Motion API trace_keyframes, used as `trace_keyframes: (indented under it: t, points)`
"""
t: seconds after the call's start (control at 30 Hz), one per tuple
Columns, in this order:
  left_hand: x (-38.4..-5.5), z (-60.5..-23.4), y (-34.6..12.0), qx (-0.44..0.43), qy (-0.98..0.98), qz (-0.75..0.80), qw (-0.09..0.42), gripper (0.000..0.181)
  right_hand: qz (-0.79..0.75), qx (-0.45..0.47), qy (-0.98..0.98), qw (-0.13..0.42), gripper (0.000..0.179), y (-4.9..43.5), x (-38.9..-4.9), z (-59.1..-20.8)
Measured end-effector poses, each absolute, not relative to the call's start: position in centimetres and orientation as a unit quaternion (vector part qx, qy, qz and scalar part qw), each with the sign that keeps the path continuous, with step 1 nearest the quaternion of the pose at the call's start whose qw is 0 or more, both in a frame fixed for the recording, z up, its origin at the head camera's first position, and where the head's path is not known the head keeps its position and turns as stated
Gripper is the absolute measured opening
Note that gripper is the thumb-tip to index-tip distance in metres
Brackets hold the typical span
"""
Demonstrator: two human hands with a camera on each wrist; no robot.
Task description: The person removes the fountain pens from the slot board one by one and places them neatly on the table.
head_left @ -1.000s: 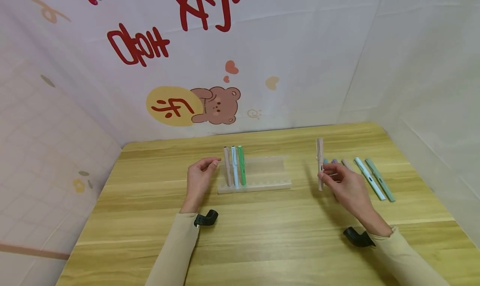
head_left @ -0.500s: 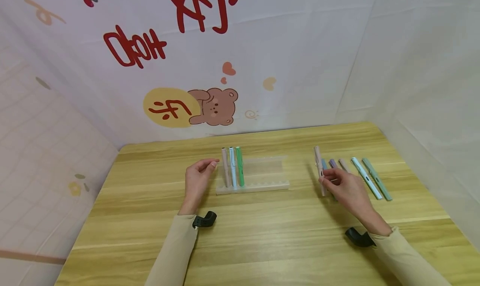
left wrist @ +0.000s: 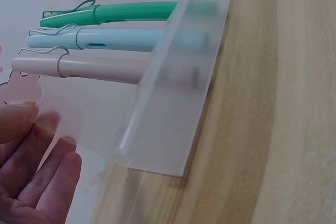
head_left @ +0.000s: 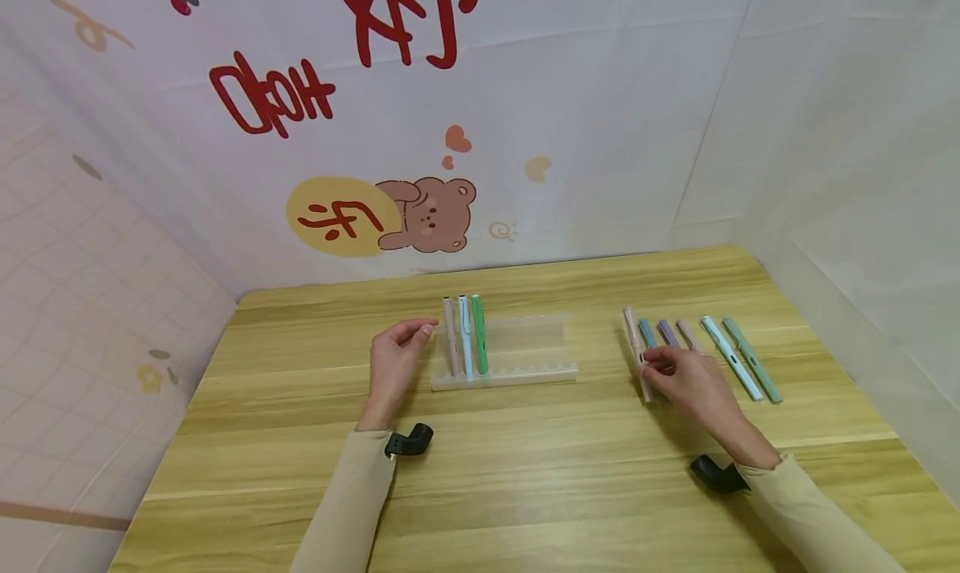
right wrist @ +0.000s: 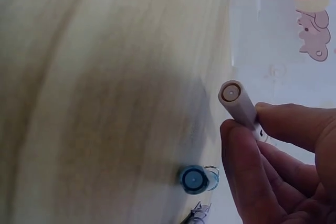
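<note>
My left hand (head_left: 395, 364) pinches the left edge of a clear pen rack (head_left: 528, 374); in the left wrist view its thumb (left wrist: 17, 120) and fingers lie on opposite sides of the sheet. Side by side at the rack's left end stand a pale pink pen (left wrist: 100, 66), a light blue pen (left wrist: 121, 39) and a green pen (left wrist: 131, 11). My right hand (head_left: 693, 385) pinches another pale pink pen (head_left: 632, 331) between thumb and fingers. This pen tilts just left of a blue pen (head_left: 647, 331). Whether it touches the table is unclear.
Right of the blue pen lie a purple pen (head_left: 667, 333), a dusty pink pen (head_left: 687, 334), a light blue pen (head_left: 731, 358) and a grey-green pen (head_left: 752, 360), all on the wooden table (head_left: 510, 490). A printed cloth (head_left: 600, 98) hangs behind.
My right hand has lowered the pale pink pen from upright to a lean beside the row of pens, uncovering more of the blue and purple ones. The left hand stays at the rack.
</note>
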State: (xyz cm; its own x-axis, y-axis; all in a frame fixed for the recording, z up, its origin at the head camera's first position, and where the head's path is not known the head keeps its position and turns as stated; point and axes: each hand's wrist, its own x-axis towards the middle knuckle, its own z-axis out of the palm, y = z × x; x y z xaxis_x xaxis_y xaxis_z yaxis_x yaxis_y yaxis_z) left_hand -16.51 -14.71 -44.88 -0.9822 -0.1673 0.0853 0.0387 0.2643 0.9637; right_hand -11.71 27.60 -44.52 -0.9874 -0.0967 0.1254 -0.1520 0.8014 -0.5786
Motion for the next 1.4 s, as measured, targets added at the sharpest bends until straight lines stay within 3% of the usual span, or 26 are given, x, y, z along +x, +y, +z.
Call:
trace_keyframes:
  t: [0.53,0.97,1.4]
  points:
    - [-16.4,-44.8,-14.7,0.037,-0.792,-0.603,0.09,0.019,0.27,0.088,-0.959,0.02,0.017,27.6,-12.3,-44.9]
    - [-16.5,-44.8,-14.6,0.037,-0.795,-0.598,0.093,0.019,0.251,0.102,-0.963,-0.01,0.02,27.3,-12.6,-44.3]
    - [-16.6,-44.9,-14.5,0.043,-0.791,-0.604,0.094,0.02,0.244,0.121,-0.962,-0.002,0.013,27.4,-12.9,-44.6]
